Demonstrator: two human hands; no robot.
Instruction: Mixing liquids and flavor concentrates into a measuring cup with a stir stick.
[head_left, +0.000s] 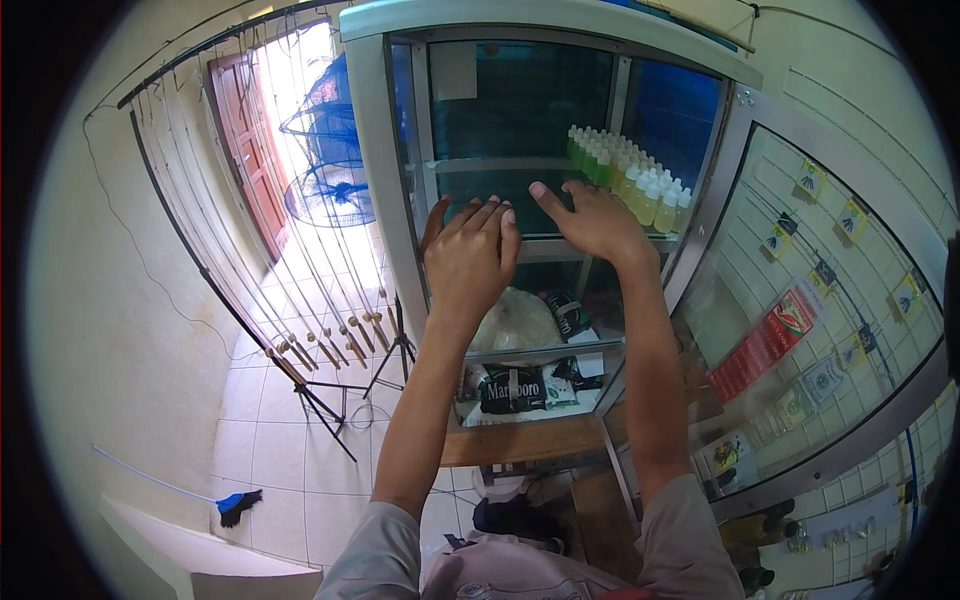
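Note:
Before me stands a display cabinet (367, 187) with a pale frame and glass panes. My left hand (471, 251) is raised at its front left, palm down, with the thumb and little finger apart from the others. Farther right, my right hand (604, 225) reaches over the upper shelf, its thumb apart from the fingers. Neither hand shows anything held, though the palms are hidden. Beside and beyond my right hand, several small dropper-type bottles (664, 210) of green and yellow liquid stand in rows, their tops white. The right hand partly covers them; contact cannot be made out.
The glass door (750, 300) stands swung out at right, before a wire grid with small hanging packets. Below are a clear plastic bag (517, 319) and a black Marlboro bag (514, 391). At left, thin rods (330, 345) hang near blue nets (330, 150); a broom (238, 506) leans low.

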